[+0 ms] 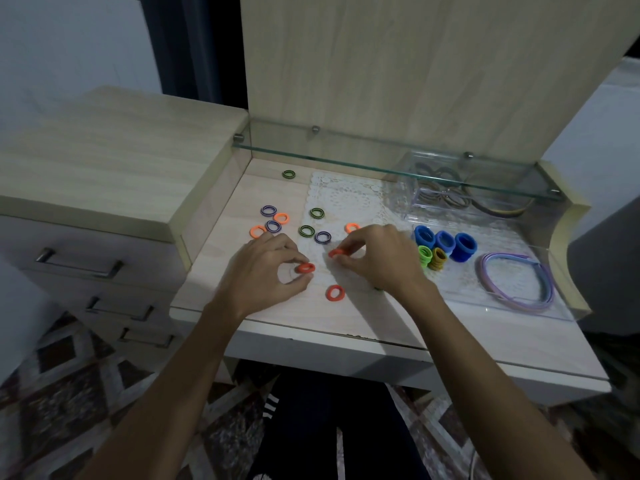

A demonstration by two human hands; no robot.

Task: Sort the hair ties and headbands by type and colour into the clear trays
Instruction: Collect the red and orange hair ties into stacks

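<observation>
Our left hand (pixel 266 268) pinches one red tie (pixel 305 268) and our right hand (pixel 377 258) pinches another (pixel 334 252), both just above the desk (pixel 214 251). A third (pixel 335 292) lies between them. Loose pinches could drop either before the tray (pixel 502 299) at right.

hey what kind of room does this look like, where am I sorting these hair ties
Probably a bedroom, at a dressing table: a pale wood vanity top with a glass shelf, a drawer unit beside it, and a patterned rug underfoot.
</observation>
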